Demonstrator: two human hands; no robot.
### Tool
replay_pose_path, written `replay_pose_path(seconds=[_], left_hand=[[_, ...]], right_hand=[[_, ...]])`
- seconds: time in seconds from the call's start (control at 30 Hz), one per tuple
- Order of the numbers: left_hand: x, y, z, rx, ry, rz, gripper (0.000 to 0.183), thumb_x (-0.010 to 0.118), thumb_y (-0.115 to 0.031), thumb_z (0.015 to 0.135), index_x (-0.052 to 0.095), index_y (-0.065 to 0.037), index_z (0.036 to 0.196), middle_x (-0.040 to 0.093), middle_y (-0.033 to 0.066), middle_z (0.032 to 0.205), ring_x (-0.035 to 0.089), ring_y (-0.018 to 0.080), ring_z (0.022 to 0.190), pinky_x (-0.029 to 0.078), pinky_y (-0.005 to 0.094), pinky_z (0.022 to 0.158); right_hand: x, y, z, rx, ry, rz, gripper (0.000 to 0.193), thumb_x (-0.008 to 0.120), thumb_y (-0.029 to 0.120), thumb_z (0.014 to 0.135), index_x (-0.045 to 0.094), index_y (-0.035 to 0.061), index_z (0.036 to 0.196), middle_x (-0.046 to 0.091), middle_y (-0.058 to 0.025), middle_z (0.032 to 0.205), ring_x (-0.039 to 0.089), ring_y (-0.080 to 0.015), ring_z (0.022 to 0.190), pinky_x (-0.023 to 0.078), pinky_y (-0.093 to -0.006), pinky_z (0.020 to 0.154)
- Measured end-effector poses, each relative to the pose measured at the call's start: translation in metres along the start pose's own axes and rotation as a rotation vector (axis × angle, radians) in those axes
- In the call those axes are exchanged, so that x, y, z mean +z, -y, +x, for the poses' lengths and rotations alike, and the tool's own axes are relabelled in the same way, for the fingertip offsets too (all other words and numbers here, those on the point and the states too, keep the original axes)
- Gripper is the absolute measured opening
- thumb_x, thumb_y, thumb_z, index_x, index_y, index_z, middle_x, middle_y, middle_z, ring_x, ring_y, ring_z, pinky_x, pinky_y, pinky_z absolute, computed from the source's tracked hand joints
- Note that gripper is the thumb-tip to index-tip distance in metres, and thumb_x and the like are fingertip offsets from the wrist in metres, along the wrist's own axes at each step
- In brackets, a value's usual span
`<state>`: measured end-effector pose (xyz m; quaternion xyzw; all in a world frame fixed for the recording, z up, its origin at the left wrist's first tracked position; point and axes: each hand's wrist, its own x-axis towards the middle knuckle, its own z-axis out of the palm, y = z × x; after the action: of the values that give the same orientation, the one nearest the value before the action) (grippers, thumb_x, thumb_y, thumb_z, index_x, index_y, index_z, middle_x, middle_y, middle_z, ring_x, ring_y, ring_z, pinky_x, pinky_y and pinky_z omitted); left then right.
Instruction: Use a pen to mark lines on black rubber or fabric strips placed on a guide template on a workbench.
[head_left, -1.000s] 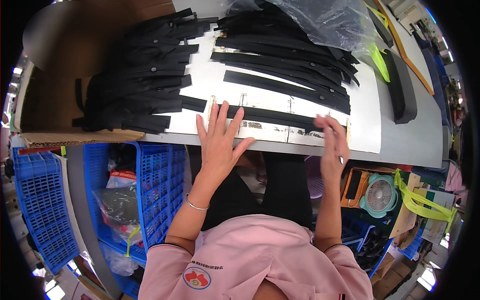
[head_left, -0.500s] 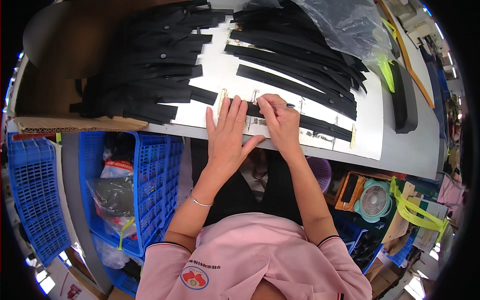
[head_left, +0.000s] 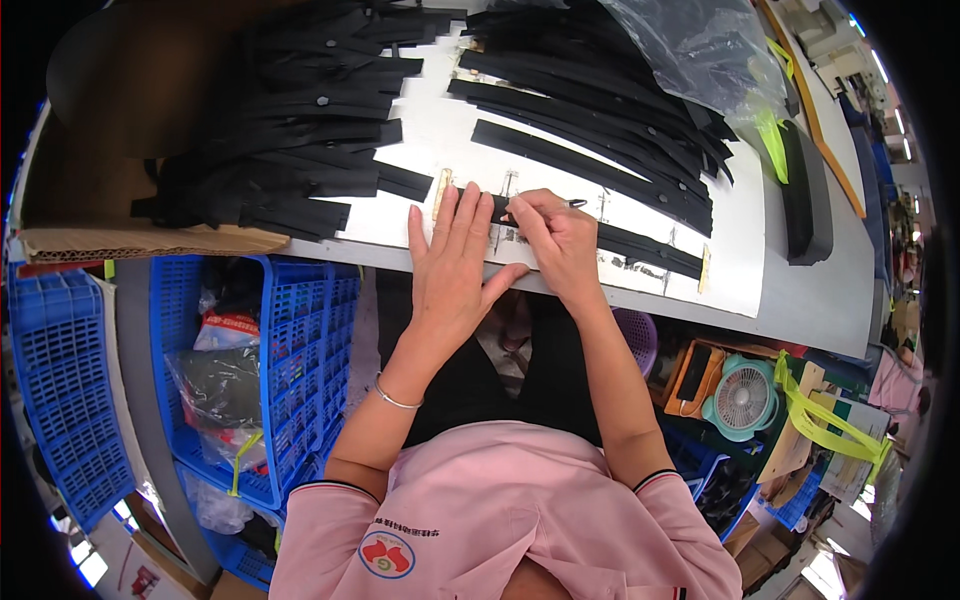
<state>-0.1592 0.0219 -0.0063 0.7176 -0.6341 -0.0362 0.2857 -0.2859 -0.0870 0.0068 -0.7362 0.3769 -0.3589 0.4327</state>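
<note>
A black fabric strip [head_left: 650, 250] lies along the near edge of a white board [head_left: 738, 270], over drawn marks. My left hand [head_left: 450, 262] rests flat on the strip's left part, fingers stretched out and the thumb spread to the right. Just right of it, my right hand [head_left: 556, 240] is closed in a pinch round a slim pen [head_left: 577, 203], held low over the strip. The pen's dark rear end sticks out past the knuckles; its tip is mostly hidden by my fingers. Yellowish strips of tape [head_left: 705, 270] mark the strip's ends.
Several black strips [head_left: 600, 165] lie beyond my hands, and another overlapping pile [head_left: 300, 130] is at left beside a cardboard box [head_left: 150, 242]. Clear plastic [head_left: 690, 50] covers the far right. Blue crates [head_left: 300, 350] stand below the table at left; a small fan [head_left: 742, 398] sits at lower right.
My right hand has shifted very slightly, and the pen's rear end has tilted a little higher. My left hand stays pressed on the strip. The whole view has moved slightly.
</note>
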Motion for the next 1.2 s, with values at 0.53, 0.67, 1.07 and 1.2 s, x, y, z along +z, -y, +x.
replay_pose_path(seconds=[0.53,0.67,1.07,1.2], left_hand=[[-0.002,-0.003,0.001,-0.012,0.035,0.032,0.085,0.078,-0.044,0.088,0.045,0.001,0.153,0.043,0.0181,0.161,0.033,0.0361,0.154,0.013,0.0626,0.124],[-0.002,-0.004,0.002,-0.007,0.035,0.047,0.085,0.077,-0.044,0.089,0.044,0.001,0.154,0.043,0.0186,0.161,0.032,0.0368,0.154,0.012,0.0619,0.124],[0.019,-0.061,0.01,0.154,0.14,-0.123,0.089,0.075,-0.049,0.089,0.041,-0.005,0.158,0.04,0.0134,0.164,0.032,0.0342,0.154,0.005,0.0675,0.122],[0.031,-0.07,0.01,0.147,0.135,-0.164,0.076,0.076,-0.043,0.09,0.052,-0.004,0.151,0.05,0.0129,0.156,0.042,0.0326,0.147,0.009,0.0653,0.123]], right_hand=[[-0.049,0.003,-0.016,-0.006,-0.178,0.1,0.018,0.064,0.008,0.099,0.074,-0.0037,0.091,0.072,-0.0051,0.078,0.062,-0.0082,0.067,0.049,-0.025,0.062],[-0.08,-0.016,-0.019,0.052,-0.36,-0.083,0.019,0.066,0.011,0.099,0.074,-0.0036,0.091,0.068,-0.0032,0.07,0.056,-0.0054,0.06,0.045,-0.0239,0.057],[-0.08,-0.032,-0.021,0.046,-0.323,-0.066,0.017,0.067,0.011,0.099,0.073,-0.0027,0.091,0.069,-0.0046,0.071,0.057,-0.0065,0.058,0.044,-0.0249,0.055],[-0.079,-0.03,-0.02,-0.019,-0.295,-0.107,0.018,0.068,0.009,0.096,0.072,-0.0049,0.086,0.074,-0.0082,0.079,0.064,-0.0139,0.058,0.047,-0.0273,0.055]])
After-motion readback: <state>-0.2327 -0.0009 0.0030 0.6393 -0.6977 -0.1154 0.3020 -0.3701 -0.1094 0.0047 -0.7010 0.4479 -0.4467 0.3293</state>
